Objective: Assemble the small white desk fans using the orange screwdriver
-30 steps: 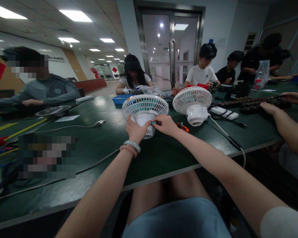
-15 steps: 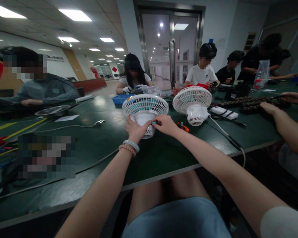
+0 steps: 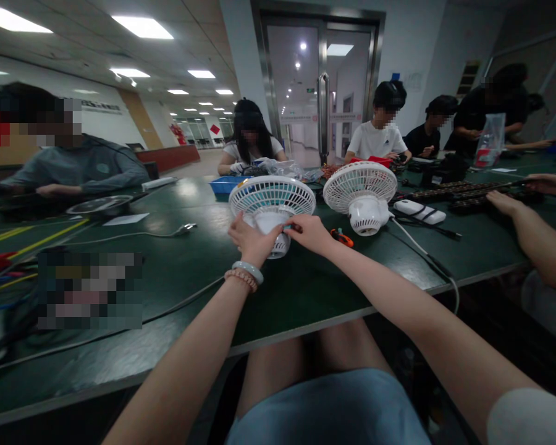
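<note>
A white electric fan (image 3: pixel 272 196) stands on the green table in front of me, its round grille facing away and its motor housing towards me. My left hand (image 3: pixel 254 238) is wrapped round the left side of the housing, thumb reaching across it. With pinched fingers my right hand (image 3: pixel 309 233) holds a small teal-and-dark tool (image 3: pixel 287 227) against the housing's right side. The tool is mostly hidden by the fingers, so its exact kind does not show. Just to the right stands a second white fan (image 3: pixel 368 207), apart from both hands.
Orange-handled pliers (image 3: pixel 341 238) lie between the fans. A white power strip (image 3: pixel 419 211) and a cable are at the right. Behind the first fan is a blue tray (image 3: pixel 225 183). A grey cord (image 3: pixel 185 303) runs left. Co-workers sit around the table, one person's hands (image 3: pixel 507 203) at right.
Both hands keep their hold on the fan and the small tool, with hardly any visible movement. The whole view has shifted very slightly.
</note>
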Motion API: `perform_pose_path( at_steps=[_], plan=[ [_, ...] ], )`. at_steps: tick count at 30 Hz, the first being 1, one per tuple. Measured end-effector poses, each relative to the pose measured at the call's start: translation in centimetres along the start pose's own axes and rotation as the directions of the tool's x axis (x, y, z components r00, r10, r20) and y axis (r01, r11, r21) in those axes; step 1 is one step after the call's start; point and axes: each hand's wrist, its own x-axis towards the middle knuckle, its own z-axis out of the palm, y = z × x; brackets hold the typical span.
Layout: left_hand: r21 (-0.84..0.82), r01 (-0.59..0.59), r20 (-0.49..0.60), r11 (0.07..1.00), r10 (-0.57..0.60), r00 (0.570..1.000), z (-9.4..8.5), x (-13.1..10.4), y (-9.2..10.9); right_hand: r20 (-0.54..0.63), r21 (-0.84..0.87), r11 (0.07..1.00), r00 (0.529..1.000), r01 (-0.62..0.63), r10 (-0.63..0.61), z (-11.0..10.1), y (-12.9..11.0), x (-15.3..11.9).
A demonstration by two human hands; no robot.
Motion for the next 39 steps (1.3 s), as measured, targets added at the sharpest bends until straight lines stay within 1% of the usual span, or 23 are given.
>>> perform_pose_path(
  at_steps=[6, 10, 16, 20, 23, 26, 28, 30, 32, 36, 38, 39],
  plan=[
    [-0.007, -0.091, -0.019, 0.996, 0.091, 0.996, -0.5, -0.3, 0.2, 0.012, -0.004, 1.0, 1.0, -0.014, 0.014, 0.0, -0.2, 0.2],
    [-0.011, -0.085, -0.016, 0.996, 0.085, 0.996, -0.4, -0.3, 0.1, 0.002, 0.017, 0.999, 0.999, -0.049, 0.049, 0.0, -0.4, 0.2],
    [-0.005, -0.063, 0.005, 0.998, 0.063, 0.998, -0.5, -0.4, 0.4, -0.011, 0.108, 0.99, 0.995, -0.094, 0.096, 0.0, -0.5, 0.1],
    [0.0, -0.07, 0.011, 0.998, 0.07, 0.997, -0.6, -0.5, 0.5, -0.002, 0.165, 0.969, 0.983, -0.181, 0.184, 0.2, -0.6, 0.1],
    [0.008, -0.076, 0.012, 0.997, 0.076, 0.997, -0.5, -0.5, 0.4, 0.027, 0.276, 0.915, 0.954, -0.293, 0.298, 0.9, -0.5, 0.1],
    [0.007, -0.078, 0.008, 0.997, 0.078, 0.997, -0.4, -0.5, 0.3, 0.077, 0.425, 0.809, 0.907, -0.406, 0.414, 1.7, -0.3, 0.1],
    [0.005, -0.079, 0.007, 0.997, 0.079, 0.997, -0.4, -0.4, 0.2, 0.105, 0.492, 0.752, 0.887, -0.439, 0.449, 2.1, -0.2, 0.2],
    [0.009, -0.079, 0.012, 0.997, 0.079, 0.997, -0.4, -0.4, 0.2, 0.113, 0.521, 0.731, 0.885, -0.441, 0.452, 2.3, -0.1, 0.2],
    [0.014, -0.08, 0.013, 0.997, 0.08, 0.997, -0.5, -0.5, 0.3, 0.099, 0.509, 0.75, 0.895, -0.421, 0.435, 2.1, -0.2, 0.2],
    [0.011, -0.069, -0.011, 0.998, 0.069, 0.998, -0.8, -0.7, 0.7, 0.055, 0.431, 0.834, 0.933, -0.344, 0.356, 1.6, -0.6, 0.1],
    [0.016, -0.092, -0.039, 0.996, 0.093, 0.995, -1.0, -0.7, 0.8, 0.053, 0.395, 0.858, 0.94, -0.329, 0.337, 1.3, -0.7, 0.1],
    [0.022, -0.124, -0.055, 0.992, 0.125, 0.991, -1.1, -0.6, 0.8, 0.054, 0.378, 0.864, 0.94, -0.332, 0.338, 1.2, -0.8, 0.1]
  ],
)
